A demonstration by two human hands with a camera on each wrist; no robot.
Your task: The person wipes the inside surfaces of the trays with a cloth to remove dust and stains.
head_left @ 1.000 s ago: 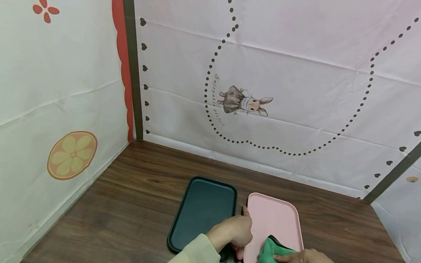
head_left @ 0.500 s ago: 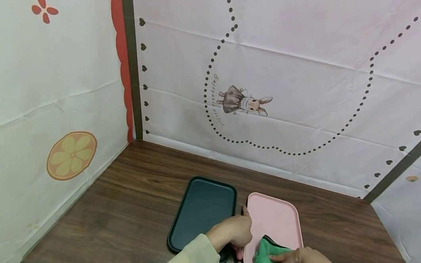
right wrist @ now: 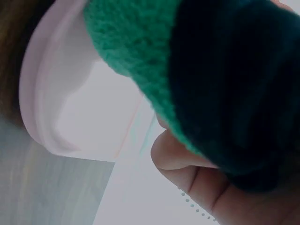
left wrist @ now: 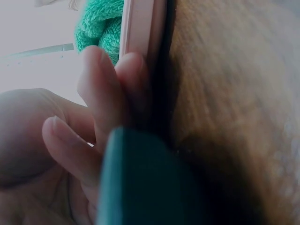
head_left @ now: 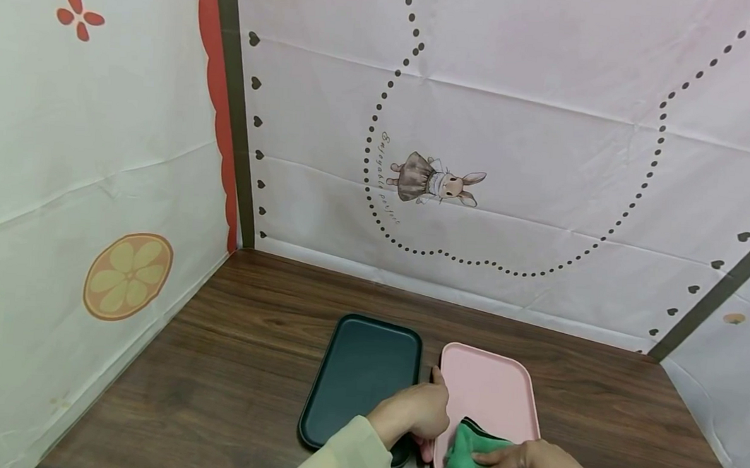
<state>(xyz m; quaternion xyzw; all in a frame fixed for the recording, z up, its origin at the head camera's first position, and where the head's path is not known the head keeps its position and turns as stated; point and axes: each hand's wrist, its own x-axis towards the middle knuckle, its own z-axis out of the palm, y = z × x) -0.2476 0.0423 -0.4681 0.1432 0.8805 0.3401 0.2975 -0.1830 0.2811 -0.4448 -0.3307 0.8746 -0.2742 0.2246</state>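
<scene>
A pink tray (head_left: 491, 381) lies on the wooden table. At its left rim is my left hand (head_left: 419, 409), one finger pointing forward along the edge. In the left wrist view, fingertips (left wrist: 133, 70) of that hand meet the tray's side wall. My right hand (head_left: 531, 465) grips a bunched green cloth (head_left: 478, 458) with a dark edging, on the near part of the pink tray. The right wrist view shows the fluffy cloth (right wrist: 136, 42) close up, with the thumb (right wrist: 176, 152) bent against it; the other fingers are mostly hidden.
A dark green tray (head_left: 367, 375) lies left of the pink one, under my left forearm; its edge (left wrist: 140, 183) is close in the left wrist view. White printed sheets (head_left: 512, 163) wall the wooden table (head_left: 228, 368) at the back and sides.
My right hand has slid the green cloth leftward across the near end of the pink tray, toward its left rim. The left hand and both trays stay in place.
</scene>
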